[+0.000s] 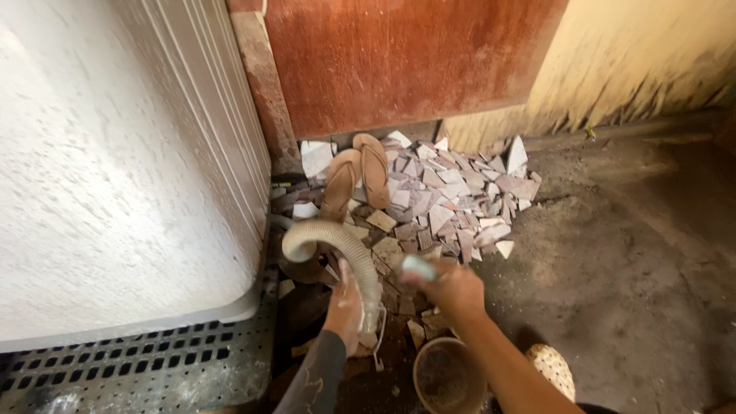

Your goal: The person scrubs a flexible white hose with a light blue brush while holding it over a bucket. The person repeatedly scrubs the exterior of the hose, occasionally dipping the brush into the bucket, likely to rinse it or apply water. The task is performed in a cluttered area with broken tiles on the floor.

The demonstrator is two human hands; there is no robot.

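Now my left hand [346, 303] clamps the ribbed hose [337, 241] steady near its end; right hand [452, 287] pinches a pale green piece [418, 267] beside it.

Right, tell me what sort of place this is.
Probably a rough utility or washing corner: a white ribbed appliance with a corrugated hose, a pile of broken tiles, bare concrete floor.
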